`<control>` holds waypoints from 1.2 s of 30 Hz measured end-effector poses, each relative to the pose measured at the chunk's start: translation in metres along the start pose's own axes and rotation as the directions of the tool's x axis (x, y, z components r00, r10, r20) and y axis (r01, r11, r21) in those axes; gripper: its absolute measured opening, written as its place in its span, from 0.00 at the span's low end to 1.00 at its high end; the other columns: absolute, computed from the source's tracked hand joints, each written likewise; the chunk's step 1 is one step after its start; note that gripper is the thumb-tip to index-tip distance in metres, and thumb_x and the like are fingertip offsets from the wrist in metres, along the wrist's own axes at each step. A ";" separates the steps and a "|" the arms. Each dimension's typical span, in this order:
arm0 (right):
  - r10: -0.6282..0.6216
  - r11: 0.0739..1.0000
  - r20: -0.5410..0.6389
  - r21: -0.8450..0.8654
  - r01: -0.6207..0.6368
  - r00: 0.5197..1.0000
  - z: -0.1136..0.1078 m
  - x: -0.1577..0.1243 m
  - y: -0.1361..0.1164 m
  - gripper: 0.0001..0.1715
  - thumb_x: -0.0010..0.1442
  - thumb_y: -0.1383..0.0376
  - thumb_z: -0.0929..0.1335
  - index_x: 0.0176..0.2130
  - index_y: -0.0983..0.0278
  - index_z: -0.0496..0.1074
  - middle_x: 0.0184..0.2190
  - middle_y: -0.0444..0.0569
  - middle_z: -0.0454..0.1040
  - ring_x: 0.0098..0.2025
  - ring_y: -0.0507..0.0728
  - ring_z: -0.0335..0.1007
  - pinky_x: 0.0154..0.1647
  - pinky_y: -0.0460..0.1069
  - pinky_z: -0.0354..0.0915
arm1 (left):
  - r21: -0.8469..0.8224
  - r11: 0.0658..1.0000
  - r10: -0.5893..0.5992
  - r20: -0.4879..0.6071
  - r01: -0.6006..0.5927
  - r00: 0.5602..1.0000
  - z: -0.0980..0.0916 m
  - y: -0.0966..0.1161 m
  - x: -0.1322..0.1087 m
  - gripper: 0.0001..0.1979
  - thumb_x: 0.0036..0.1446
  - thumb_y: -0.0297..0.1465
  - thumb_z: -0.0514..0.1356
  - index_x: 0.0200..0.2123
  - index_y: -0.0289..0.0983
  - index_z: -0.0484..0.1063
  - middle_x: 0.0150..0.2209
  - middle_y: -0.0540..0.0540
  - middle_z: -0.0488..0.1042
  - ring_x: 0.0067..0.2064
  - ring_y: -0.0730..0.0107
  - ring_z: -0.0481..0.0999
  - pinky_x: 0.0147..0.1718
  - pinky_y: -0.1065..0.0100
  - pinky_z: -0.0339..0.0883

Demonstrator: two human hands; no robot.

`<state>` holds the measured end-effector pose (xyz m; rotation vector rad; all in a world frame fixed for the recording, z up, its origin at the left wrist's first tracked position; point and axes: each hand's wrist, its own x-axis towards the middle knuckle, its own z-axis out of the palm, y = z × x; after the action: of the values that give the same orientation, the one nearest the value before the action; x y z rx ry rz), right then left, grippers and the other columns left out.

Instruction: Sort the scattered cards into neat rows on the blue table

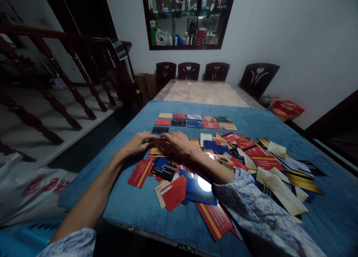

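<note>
Holding left hand [142, 140] and right hand [179, 142] close together over the blue cloth [120, 199], angling both inward, nearly meeting above a gold-brown card [161, 143]! Showing a narrow grip on either side, by the look of it, yet not being able to tell pinching from mere touching, with fingers covering the card's far edge. Probably working from both ends for squaring that card up.

Spotting a dark blue card [160, 130] just beyond, lying alone at the left of a third row. Looking further along the surface [207, 91], counting five cards in the top row [194, 117] and five in the second row [195, 124], all lying flat and side by side, presumably for leaving every face uncovered.

Turning to the right, finding quite the contrast: a loose pile [258, 158], overlapping at all angles, seemingly lying without any order and hiding many faces. Checking nearer in, seeing a red card [176, 193] resting partly across a cream card [159, 194], and a large blue card [195, 193] catching bright glare beside the right sleeve [237, 188].
</note>
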<state>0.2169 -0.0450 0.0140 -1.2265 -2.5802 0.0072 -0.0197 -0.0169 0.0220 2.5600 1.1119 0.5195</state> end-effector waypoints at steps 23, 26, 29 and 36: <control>0.047 0.999 -0.052 -0.001 -0.047 0.998 0.006 -0.001 0.001 0.29 0.60 0.66 0.67 0.60 0.63 0.65 0.48 0.56 0.69 0.45 0.59 0.61 0.41 0.51 0.54 | 0.016 0.997 -0.072 -0.032 0.073 0.997 0.007 0.004 0.001 0.29 0.55 0.31 0.56 0.62 0.35 0.66 0.48 0.42 0.79 0.47 0.60 0.78 0.51 0.60 0.70; 0.042 0.999 -0.055 -0.018 -0.043 0.998 0.005 -0.002 0.002 0.28 0.61 0.64 0.67 0.60 0.63 0.64 0.49 0.56 0.68 0.46 0.59 0.59 0.40 0.51 0.53 | 0.023 0.996 -0.084 -0.045 0.085 0.995 0.008 0.004 0.000 0.30 0.54 0.32 0.57 0.62 0.35 0.64 0.44 0.43 0.78 0.42 0.61 0.78 0.47 0.61 0.71; 0.055 0.997 -0.045 -0.042 -0.057 0.997 0.003 -0.001 0.003 0.28 0.63 0.62 0.66 0.61 0.64 0.64 0.50 0.58 0.68 0.47 0.60 0.59 0.40 0.52 0.53 | 0.018 0.995 -0.094 -0.055 0.095 0.994 0.010 0.004 0.001 0.31 0.53 0.34 0.58 0.61 0.35 0.63 0.47 0.42 0.77 0.44 0.59 0.77 0.48 0.60 0.71; 0.075 0.993 -0.011 -0.095 -0.076 0.997 -0.004 -0.002 0.003 0.25 0.66 0.62 0.64 0.60 0.64 0.65 0.51 0.59 0.69 0.51 0.63 0.61 0.44 0.54 0.56 | 0.029 0.996 -0.087 -0.057 0.089 0.995 0.009 0.007 0.002 0.27 0.53 0.35 0.58 0.57 0.35 0.65 0.48 0.41 0.76 0.48 0.58 0.76 0.52 0.59 0.69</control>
<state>0.2211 -0.0452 0.0169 -1.3545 -2.5533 -0.1060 -0.0100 -0.0214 0.0168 2.5238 1.2550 0.5587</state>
